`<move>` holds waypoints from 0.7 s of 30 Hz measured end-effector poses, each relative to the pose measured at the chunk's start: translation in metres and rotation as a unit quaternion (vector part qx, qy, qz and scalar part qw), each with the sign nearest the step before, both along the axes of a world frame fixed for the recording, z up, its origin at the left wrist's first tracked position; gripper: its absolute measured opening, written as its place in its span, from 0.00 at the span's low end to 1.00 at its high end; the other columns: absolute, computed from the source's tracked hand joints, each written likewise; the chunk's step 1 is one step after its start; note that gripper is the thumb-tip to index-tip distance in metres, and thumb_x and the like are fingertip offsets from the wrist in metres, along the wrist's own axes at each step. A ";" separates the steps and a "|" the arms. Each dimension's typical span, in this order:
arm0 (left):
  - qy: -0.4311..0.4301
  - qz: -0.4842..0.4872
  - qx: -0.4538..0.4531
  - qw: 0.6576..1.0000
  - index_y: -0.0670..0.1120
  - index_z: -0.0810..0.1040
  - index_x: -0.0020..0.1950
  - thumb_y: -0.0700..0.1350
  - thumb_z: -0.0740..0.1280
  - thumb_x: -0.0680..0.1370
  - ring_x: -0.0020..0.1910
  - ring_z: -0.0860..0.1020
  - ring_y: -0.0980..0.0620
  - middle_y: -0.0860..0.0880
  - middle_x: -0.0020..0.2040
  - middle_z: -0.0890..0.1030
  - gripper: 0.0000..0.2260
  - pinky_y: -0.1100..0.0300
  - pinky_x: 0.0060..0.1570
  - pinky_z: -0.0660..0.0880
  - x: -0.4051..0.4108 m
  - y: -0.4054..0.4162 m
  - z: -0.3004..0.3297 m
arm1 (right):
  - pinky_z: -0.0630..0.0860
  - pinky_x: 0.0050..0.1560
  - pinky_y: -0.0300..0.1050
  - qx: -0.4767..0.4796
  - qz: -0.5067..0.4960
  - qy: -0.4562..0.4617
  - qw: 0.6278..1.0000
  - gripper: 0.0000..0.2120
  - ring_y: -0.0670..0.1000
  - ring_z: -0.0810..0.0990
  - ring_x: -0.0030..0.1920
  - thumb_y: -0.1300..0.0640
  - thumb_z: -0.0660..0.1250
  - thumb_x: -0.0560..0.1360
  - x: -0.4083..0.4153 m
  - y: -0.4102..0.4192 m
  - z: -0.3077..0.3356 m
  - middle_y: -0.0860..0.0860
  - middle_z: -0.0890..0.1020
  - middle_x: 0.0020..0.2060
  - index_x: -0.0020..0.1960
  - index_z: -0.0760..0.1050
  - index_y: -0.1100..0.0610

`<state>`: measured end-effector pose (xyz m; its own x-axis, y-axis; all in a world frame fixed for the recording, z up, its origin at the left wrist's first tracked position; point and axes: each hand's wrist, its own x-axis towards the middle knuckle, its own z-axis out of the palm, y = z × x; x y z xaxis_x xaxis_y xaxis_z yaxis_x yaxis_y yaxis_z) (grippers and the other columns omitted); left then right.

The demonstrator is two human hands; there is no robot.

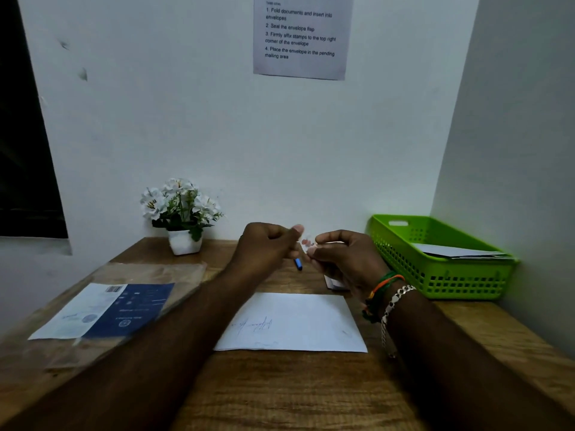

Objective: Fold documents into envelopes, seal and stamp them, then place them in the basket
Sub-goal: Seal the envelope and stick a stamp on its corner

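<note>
A white envelope (pixel 295 323) with faint handwriting lies flat on the wooden desk (pixel 280 393) in front of me. Above its far edge, my left hand (pixel 267 247) and my right hand (pixel 345 256) are raised close together, fingertips pinching a small pale stamp (pixel 306 243) with reddish marks between them. A green plastic basket (pixel 435 275) stands at the far right against the wall, with white envelopes (pixel 457 251) lying inside. A blue pen (pixel 298 263) peeks out below my hands.
A clear plastic sleeve with a blue and white printed sheet (pixel 105 309) lies at the left. A white pot of white flowers (pixel 183 213) stands at the back. A small white pack (pixel 334 283) sits under my right hand. An instruction sheet (pixel 301 35) hangs on the wall.
</note>
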<state>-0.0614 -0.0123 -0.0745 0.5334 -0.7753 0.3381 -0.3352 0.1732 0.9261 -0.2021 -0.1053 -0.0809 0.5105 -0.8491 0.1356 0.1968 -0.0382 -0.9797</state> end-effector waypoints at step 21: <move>-0.111 -0.022 0.003 0.994 0.49 0.88 0.47 0.47 0.76 0.76 0.36 0.82 0.58 0.51 0.36 0.86 0.03 0.63 0.37 0.74 -0.003 -0.007 -0.014 | 0.70 0.33 0.39 -0.079 0.058 0.087 0.991 0.11 0.54 0.79 0.36 0.66 0.77 0.70 -0.029 0.001 0.014 0.60 0.82 0.34 0.50 0.82 0.70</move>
<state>-0.0646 -0.0195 -0.0888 0.4109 -0.7993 0.4385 -0.5241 0.1864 0.8310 -0.2308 -0.1044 -0.0670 0.6305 -0.7587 0.1635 0.0369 -0.1812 -0.9828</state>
